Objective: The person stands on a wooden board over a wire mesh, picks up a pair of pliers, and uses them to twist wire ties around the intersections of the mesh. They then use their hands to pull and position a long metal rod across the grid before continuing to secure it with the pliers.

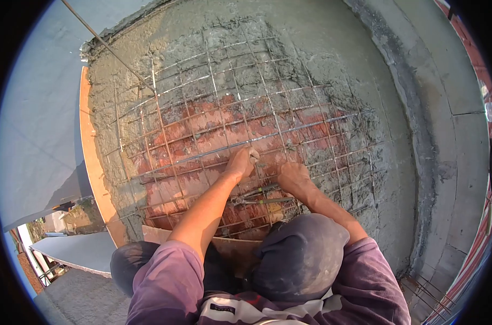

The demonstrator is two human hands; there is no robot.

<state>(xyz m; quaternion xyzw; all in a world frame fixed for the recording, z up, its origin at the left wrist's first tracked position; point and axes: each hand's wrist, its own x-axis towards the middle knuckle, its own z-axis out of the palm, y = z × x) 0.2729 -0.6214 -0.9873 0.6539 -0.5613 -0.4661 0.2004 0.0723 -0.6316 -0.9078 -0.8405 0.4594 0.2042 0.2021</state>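
1. Steel mesh point(213, 108) laid as a grid across a curved slab bed, upper part buried in wet grey concrete point(322, 65), middle part bare over reddish formwork point(202, 135).
2. Left hand point(241, 162) stretched forward onto the bare mesh near its middle, fingers drawn together at a crossing of bars, with a small pale bit at the fingertips; cannot tell what is pinched.
3. Right hand point(292, 176) just beside the left, slightly nearer the body, curled into a loose fist and resting on the mesh; contents of the fist hidden.
4. Pliers point(257, 200) lying flat on the bars, close below and between both hands, touched by neither.
5. Orange edge board point(86, 124) standing along the left rim of the bed.
6. Thin rod point(105, 46) running diagonally from the upper left down to the mesh.
7. Dark cap point(300, 254) and purple sleeves point(159, 281) in the foreground.
8. Pale concrete ledge point(462, 151) curving along the right side.
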